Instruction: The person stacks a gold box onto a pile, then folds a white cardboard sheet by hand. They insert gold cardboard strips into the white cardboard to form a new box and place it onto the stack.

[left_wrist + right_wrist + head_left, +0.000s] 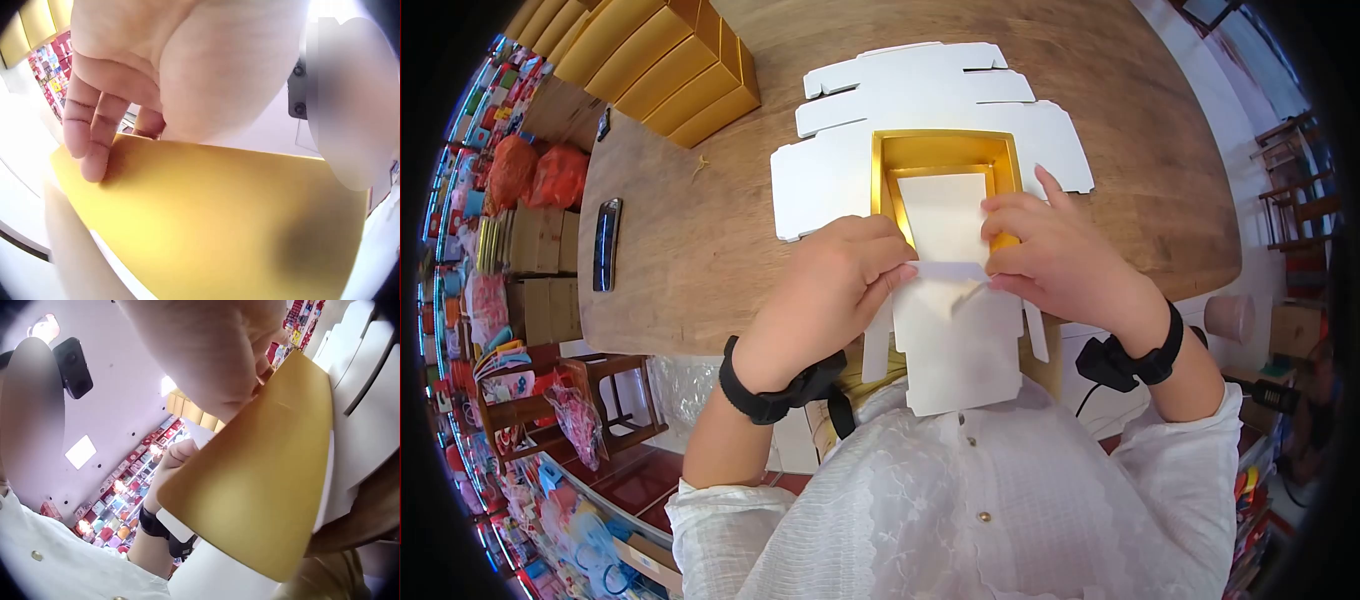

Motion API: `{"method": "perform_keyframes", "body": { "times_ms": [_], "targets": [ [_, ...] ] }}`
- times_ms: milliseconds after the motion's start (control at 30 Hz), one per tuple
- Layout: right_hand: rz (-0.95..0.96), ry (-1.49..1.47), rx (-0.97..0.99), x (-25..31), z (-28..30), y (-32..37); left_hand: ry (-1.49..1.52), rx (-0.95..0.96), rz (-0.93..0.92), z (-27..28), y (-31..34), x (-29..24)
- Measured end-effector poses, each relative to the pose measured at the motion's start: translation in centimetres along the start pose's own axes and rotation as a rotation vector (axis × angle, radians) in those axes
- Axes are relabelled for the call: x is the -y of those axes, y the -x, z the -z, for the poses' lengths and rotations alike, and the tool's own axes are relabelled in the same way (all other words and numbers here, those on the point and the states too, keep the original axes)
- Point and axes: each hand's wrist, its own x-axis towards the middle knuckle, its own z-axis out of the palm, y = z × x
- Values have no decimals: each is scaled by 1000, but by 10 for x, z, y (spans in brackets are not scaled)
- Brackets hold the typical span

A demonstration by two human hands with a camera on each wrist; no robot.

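In the head view a gold box (945,148) with a pale inner base lies before the person. White flaps extend from its near side, including a broad panel (960,350) reaching towards the shirt. My left hand (830,275) pinches the left end of a narrow white flap (950,270) at that side. Thumb and fingers of my right hand (1070,262) pinch its right end, other fingers lying over the box's right wall. The left wrist view has my left hand (162,75) over a gold wall (206,212); the right wrist view shows my right hand (212,356) behind another gold wall (262,456).
Flat white cardboard blanks (820,175) lie under and beyond the box on the wooden table (1140,130). Gold boxes (690,85) are stacked at the far left. A phone (606,245) lies near the left edge. Stools and goods stand around the table.
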Motion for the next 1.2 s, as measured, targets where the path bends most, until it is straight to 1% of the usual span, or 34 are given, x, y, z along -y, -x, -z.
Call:
{"method": "perform_keyframes", "body": {
  "times_ms": [67,133,200,267,300,367,433,500,533,600,633,700,733,800,833,900,933,967,1033,1067,1133,1167,1200],
  "targets": [
    [-24,-27,8,0,0,-1,-75,69,-11,1,1,-1],
    [-44,-55,16,0,-2,-2,-135,73,-20,1,2,0],
    [-24,-16,-68,-2,-8,1,-190,80,-34,-3,3,-1],
    [-32,25,-68,0,-12,2,-339,85,-23,-10,3,-4],
    [-39,65,-69,1,-14,2,-338,86,-23,-15,3,-5],
    [-49,79,-61,2,-19,5,-486,162,28,-26,3,-7],
    [-58,92,-55,0,-19,6,-516,169,22,-27,3,-9],
    [-49,-74,-89,-9,-16,13,-499,183,65,-28,3,-8],
    [-47,-74,-88,-11,-9,16,-499,181,67,-28,4,-7],
    [-38,-22,25,-10,10,20,-465,139,32,-29,5,-5],
    [-38,-23,25,-10,8,19,-464,140,33,-29,5,-5],
    [-73,56,-30,-8,0,17,-422,222,74,-26,3,-3],
    [-74,60,-32,-8,-5,16,-423,220,70,-21,3,0],
    [-47,116,-41,-8,-18,14,133,247,28,-4,6,9],
    [-47,115,-43,-8,-22,13,131,248,28,1,9,14],
    [-29,77,-128,-7,-30,12,292,198,-33,5,15,21],
    [-27,74,-129,-8,-32,13,227,188,-38,4,16,17],
    [-25,84,-150,-9,-33,13,225,188,-35,2,17,14],
    [-20,95,-172,-9,-32,13,-29,176,-6,-1,17,12],
    [3,76,-194,-7,-30,13,-30,175,-7,-3,17,10],
    [21,55,-214,-2,-31,14,-170,132,52,-7,18,6],
    [9,98,-129,2,-32,14,-166,135,51,-12,20,5],
    [-1,139,-43,5,-33,16,-265,117,17,-19,22,5]
  ]
}}
